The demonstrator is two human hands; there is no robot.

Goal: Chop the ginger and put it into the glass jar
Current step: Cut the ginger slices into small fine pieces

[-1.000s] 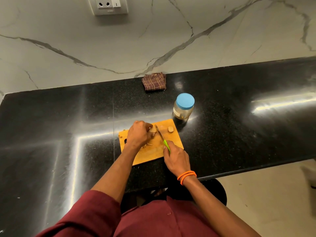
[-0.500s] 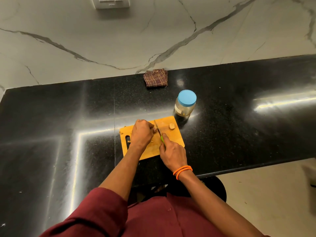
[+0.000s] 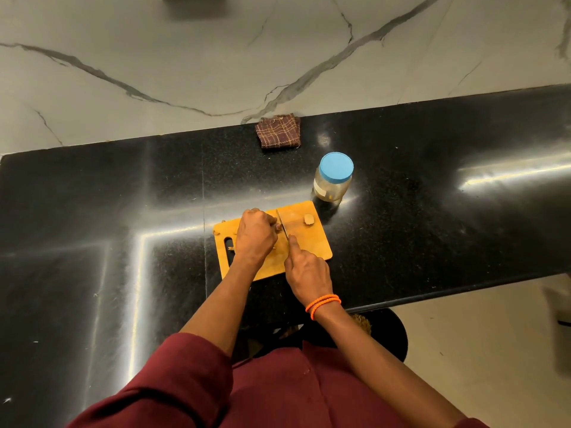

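A wooden cutting board (image 3: 312, 247) lies on the black counter in front of me. My left hand (image 3: 255, 236) is curled over a piece of ginger on the board's left half, and most of that ginger is hidden under my fingers. My right hand (image 3: 307, 273) grips a knife (image 3: 282, 225), forefinger along its back, with the blade just right of my left fingertips. A cut chunk of ginger (image 3: 308, 219) lies near the board's far right corner. The glass jar (image 3: 333, 177) with a blue lid on stands just behind the board.
A folded brown checked cloth (image 3: 278, 130) lies at the back of the counter against the marble wall. The counter's front edge (image 3: 448, 293) runs just below my right wrist. A dark round stool (image 3: 391, 335) is under me.
My right hand has slid forward along the knife, hiding its green handle, and the blade has moved closer to my left fingertips. The camera tilted down a little.
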